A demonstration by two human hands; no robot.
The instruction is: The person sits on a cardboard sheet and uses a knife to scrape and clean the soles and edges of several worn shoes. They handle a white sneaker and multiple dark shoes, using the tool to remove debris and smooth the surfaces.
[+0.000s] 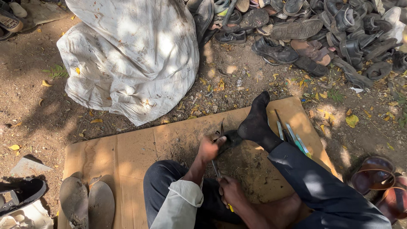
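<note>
I sit on a sheet of cardboard [127, 152] on the dirt. My left hand [209, 147] grips a dark piece of shoe [231, 139] that my socked foot [255, 121] presses down on the cardboard. My right hand [231, 191] is closed around a thin metal tool [216, 168] with a yellow end, its shaft running up toward the shoe piece. Exactly where the tool's tip meets the piece is hidden by my left hand.
A big white sack [131, 55] stands behind the cardboard. A heap of old shoes and sandals [313, 34] fills the top right. Several thin tools [292, 138] lie by my leg. Two insoles [87, 203] lie at the lower left, brown sandals [377, 182] at the right.
</note>
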